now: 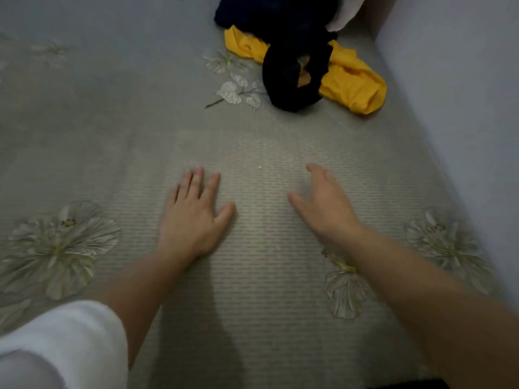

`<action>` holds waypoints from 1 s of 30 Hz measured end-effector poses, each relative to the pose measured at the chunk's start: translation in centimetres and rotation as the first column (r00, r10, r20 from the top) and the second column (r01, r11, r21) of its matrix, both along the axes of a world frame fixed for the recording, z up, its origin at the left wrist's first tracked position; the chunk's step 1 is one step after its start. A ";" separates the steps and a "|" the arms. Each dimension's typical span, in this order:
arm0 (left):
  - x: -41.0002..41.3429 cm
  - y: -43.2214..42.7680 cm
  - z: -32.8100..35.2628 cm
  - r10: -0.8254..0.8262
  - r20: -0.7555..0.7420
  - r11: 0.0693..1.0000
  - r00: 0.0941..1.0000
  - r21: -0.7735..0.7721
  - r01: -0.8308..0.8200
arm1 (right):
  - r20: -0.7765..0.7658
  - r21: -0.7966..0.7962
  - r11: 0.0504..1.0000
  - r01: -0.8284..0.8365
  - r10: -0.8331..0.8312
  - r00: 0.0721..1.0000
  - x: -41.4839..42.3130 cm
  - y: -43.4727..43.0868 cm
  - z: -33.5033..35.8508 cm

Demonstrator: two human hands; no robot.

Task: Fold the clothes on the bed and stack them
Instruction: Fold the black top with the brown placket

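The crumpled black garment [292,80] lies across the yellow garment [354,88] at one o'clock on the bed [112,108], well apart from both hands; both look light, limp and soft, likely best pinched at a hem; the left hand [191,217] lies flat on the sheet, fingers spread; the right hand [323,203] is open and holds nothing; whether it touches the sheet I cannot tell.

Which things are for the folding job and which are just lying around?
For the job: yellow garment, dark clothes partly over it, bed, left hand and right hand, both empty.
Just there: wall, white sleeve, white thing behind the dark clothes, unclear what.
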State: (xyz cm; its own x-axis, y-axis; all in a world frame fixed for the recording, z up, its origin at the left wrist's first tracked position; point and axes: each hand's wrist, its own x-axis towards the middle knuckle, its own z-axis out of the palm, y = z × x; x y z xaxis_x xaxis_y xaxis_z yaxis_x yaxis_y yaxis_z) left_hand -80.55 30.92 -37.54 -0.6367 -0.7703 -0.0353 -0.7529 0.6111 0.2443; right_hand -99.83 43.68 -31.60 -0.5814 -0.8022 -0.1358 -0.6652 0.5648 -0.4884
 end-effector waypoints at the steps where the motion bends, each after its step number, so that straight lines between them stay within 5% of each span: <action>1: -0.4 -0.9 -0.3 -0.009 -0.008 1.000 1.000 -0.002 0.009 | 0.003 -0.013 1.000 0.010 -0.010 1.000 -0.7 -1.2 -0.5; 12: -2.3 -3.6 -1.0 0.067 -0.081 0.997 0.994 -0.029 -0.069 | -0.119 -0.171 0.976 0.133 -0.155 0.981 -6.4 -14.3 -2.9; 17: -2.2 -3.3 -0.9 0.078 -0.094 0.996 0.993 -0.024 -0.081 | -0.185 -0.041 0.995 0.089 -0.095 0.978 -8.2 -16.8 -2.7; 20: -2.1 -3.3 -0.9 0.078 -0.089 0.996 0.993 -0.027 -0.080 | -0.105 0.045 0.995 0.086 -0.081 0.991 -9.1 -17.5 -3.0; 25: -2.1 -3.4 -0.8 0.079 -0.101 0.996 0.992 -0.024 -0.082 | -0.033 -0.206 0.962 0.182 -0.192 0.981 -7.1 -16.9 -2.2; 30: -2.2 -3.5 -0.8 0.094 -0.129 0.995 0.987 -0.007 -0.096 | 0.336 -0.241 0.911 0.336 -0.246 0.909 -0.5 -12.3 -3.3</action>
State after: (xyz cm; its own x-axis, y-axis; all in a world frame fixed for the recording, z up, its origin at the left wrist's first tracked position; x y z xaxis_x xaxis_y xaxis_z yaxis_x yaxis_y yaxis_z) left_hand -82.78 27.38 -38.32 -0.5592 -0.8274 0.0522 -0.7707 0.5420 0.3351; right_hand -100.33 31.39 -34.95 -0.7645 -0.6322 -0.1257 -0.2949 0.5164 -0.8040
